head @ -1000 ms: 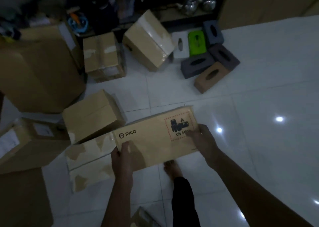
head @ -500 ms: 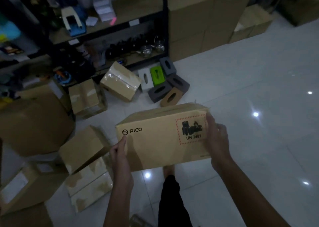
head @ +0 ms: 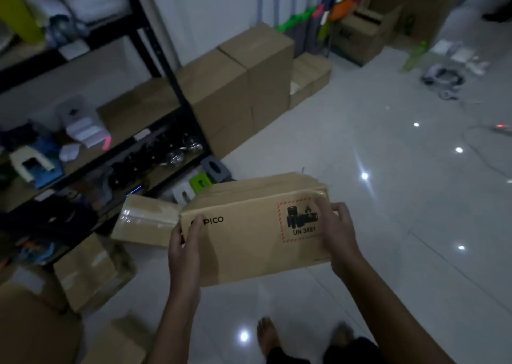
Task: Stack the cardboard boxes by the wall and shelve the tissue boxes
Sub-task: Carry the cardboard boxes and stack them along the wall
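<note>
I hold a long PICO cardboard box [head: 249, 239] with a red battery label in the air in front of me. My left hand [head: 184, 241] grips its left end and my right hand [head: 336, 230] grips its right end, thumbs on the near face. Behind it on the floor lie tissue boxes: a grey one [head: 214, 168], a green one [head: 200, 182] and a white one [head: 182, 194], partly hidden by the box. A stack of large cardboard boxes [head: 238, 86] stands against the wall [head: 210, 11]. The black shelf [head: 83, 131] is at the left.
Loose cardboard boxes lie at the left: one [head: 144, 219] beside the held box, one [head: 88, 272] below it, more at the bottom left. Smaller boxes [head: 310, 75] and cables [head: 443, 78] sit further right. My feet [head: 267, 333] stand on the shiny white tiles [head: 388, 197].
I have lifted the PICO box off the floor with both hands. My view has risen and turned right, from the boxes on the floor to the shelf and the stack by the wall.
</note>
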{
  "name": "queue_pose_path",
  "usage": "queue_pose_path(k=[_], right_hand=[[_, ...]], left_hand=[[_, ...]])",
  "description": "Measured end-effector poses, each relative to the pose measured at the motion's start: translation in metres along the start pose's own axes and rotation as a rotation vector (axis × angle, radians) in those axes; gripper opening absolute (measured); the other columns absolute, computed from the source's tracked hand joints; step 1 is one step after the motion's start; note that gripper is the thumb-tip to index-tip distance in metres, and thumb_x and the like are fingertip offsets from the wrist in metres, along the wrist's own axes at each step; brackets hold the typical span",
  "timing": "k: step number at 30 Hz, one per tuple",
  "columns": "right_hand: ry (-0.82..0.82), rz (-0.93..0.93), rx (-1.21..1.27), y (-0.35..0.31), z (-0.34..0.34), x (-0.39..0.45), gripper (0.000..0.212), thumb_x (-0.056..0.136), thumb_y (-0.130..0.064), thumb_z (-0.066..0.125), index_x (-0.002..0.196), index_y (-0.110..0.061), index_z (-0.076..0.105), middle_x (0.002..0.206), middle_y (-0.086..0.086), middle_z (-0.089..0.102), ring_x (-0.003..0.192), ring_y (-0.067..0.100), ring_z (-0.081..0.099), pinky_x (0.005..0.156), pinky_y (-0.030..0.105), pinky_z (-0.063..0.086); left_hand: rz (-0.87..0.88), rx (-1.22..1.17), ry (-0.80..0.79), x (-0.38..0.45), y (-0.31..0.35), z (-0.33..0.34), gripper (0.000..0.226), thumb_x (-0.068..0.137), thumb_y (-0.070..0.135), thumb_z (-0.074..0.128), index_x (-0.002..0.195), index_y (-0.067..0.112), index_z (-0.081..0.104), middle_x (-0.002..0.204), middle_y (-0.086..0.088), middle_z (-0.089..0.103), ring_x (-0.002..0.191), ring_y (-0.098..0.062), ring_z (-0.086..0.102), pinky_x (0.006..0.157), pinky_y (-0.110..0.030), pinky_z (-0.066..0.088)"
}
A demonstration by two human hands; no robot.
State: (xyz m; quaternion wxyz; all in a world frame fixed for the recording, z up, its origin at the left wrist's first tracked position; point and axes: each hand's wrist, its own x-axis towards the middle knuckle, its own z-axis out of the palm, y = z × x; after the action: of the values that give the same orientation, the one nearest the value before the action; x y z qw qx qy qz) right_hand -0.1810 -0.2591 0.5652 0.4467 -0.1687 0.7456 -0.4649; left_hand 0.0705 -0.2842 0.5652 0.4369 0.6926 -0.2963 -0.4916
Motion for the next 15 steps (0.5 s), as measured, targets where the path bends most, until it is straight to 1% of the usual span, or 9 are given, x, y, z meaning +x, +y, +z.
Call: queue_pose_path(k=[2,4,5,6,8,9,11,13,15], right_hand=[[0.055,0.014,0.020,-0.015,-0.010,0.025,0.049,0.091,-0.064,0.053,0.101,-0.016,0.054,0.097,0.002,0.068,0.089,0.021,0.064,0.066,0.033,0.046],[0.116,0.018,0.031,-0.031,-0.024,0.057,0.060,0.088,-0.069,0.052,0.098,-0.010,0.052,0.093,0.004,0.067,0.086,0.022,0.064,0.065,0.033,0.046],[0.136,0.023,0.040,-0.038,-0.031,0.074,0.062,0.086,-0.071,0.053,0.095,-0.010,0.051,0.091,0.004,0.068,0.083,0.021,0.064,0.065,0.033,0.046],[0.154,0.028,0.049,-0.045,-0.039,0.089,0.060,0.085,-0.070,0.057,0.091,-0.011,0.049,0.089,0.003,0.067,0.079,0.020,0.063,0.063,0.032,0.045],[0.182,0.050,0.060,-0.061,-0.059,0.121,0.053,0.082,-0.064,0.066,0.084,-0.015,0.045,0.084,0.001,0.065,0.073,0.017,0.059,0.061,0.031,0.043],[0.190,0.059,0.062,-0.069,-0.070,0.137,0.053,0.080,-0.063,0.069,0.082,-0.016,0.044,0.082,0.001,0.064,0.071,0.016,0.058,0.060,0.031,0.042],[0.184,0.083,0.061,-0.087,-0.096,0.169,0.053,0.079,-0.061,0.071,0.080,-0.017,0.042,0.081,0.001,0.064,0.070,0.017,0.057,0.059,0.032,0.041],[0.161,0.090,0.035,-0.102,-0.120,0.199,0.052,0.079,-0.061,0.071,0.082,-0.017,0.043,0.083,0.003,0.064,0.072,0.018,0.058,0.059,0.032,0.041],[0.123,0.100,0.027,-0.120,-0.144,0.236,0.051,0.080,-0.060,0.070,0.085,-0.015,0.045,0.088,0.005,0.065,0.075,0.020,0.060,0.061,0.033,0.041]], left_hand=[[0.006,0.024,-0.019,0.012,0.013,0.033,0.035,0.092,0.056,0.064,0.123,0.039,0.064,0.121,0.007,0.068,0.112,-0.017,0.062,0.086,-0.039,0.050],[0.007,0.049,-0.020,0.024,0.026,0.075,0.038,0.093,0.057,0.062,0.120,0.031,0.062,0.117,0.003,0.065,0.105,-0.018,0.060,0.076,-0.036,0.046],[0.009,0.063,-0.007,0.029,0.032,0.097,0.037,0.094,0.056,0.061,0.118,0.028,0.061,0.114,0.001,0.064,0.102,-0.018,0.059,0.074,-0.035,0.044],[0.014,0.080,0.008,0.034,0.035,0.117,0.037,0.094,0.056,0.061,0.116,0.027,0.060,0.114,0.000,0.062,0.101,-0.019,0.059,0.075,-0.036,0.044],[-0.005,0.109,0.036,0.039,0.044,0.162,0.037,0.092,0.059,0.061,0.114,0.030,0.058,0.116,-0.001,0.061,0.106,-0.024,0.058,0.087,-0.041,0.048],[-0.007,0.113,0.045,0.038,0.052,0.185,0.038,0.091,0.061,0.062,0.114,0.031,0.058,0.116,-0.001,0.061,0.108,-0.025,0.058,0.092,-0.044,0.049],[-0.035,0.133,0.062,0.037,0.066,0.231,0.033,0.090,0.062,0.062,0.109,0.034,0.057,0.114,-0.002,0.062,0.109,-0.028,0.057,0.098,-0.046,0.048],[-0.054,0.147,0.068,0.037,0.078,0.268,0.022,0.091,0.057,0.064,0.094,0.037,0.055,0.109,-0.003,0.062,0.104,-0.028,0.058,0.097,-0.048,0.049],[-0.057,0.129,0.057,0.040,0.089,0.311,0.021,0.092,0.051,0.066,0.092,0.034,0.053,0.104,-0.001,0.062,0.096,-0.025,0.059,0.091,-0.046,0.051]])
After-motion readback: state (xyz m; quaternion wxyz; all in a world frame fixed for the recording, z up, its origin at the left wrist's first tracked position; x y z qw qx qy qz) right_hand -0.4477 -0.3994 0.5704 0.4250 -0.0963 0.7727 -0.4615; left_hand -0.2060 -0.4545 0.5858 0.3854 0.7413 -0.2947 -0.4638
